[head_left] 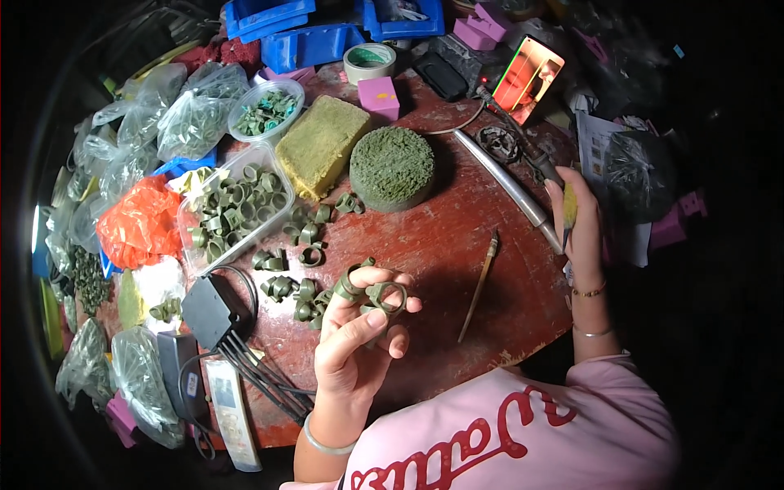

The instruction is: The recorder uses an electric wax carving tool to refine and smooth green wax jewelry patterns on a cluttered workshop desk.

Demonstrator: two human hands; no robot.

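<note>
My left hand (351, 343) is raised over the near part of the table, its fingers closed on a dark green ring (387, 299). A second green ring (349, 286) sits around one of its fingers. To the right, my right hand (581, 220) is closed around a slim tool with a yellow grip (569, 206); its tip is hard to make out. Just beyond the fingertips lies a dark corded tool (531, 151), and a tapered metal ring mandrel (510, 192) slants beside this hand. Loose green rings (309, 298) are heaped left of my left hand.
A clear tub (286, 184) of green rings stands near a yellow sponge block (322, 145) and a round green block (392, 173). A brush (480, 286) lies mid-table. Leftward are plastic bags (143, 376) and a black cabled box (214, 310). A lit phone (527, 80) stands behind.
</note>
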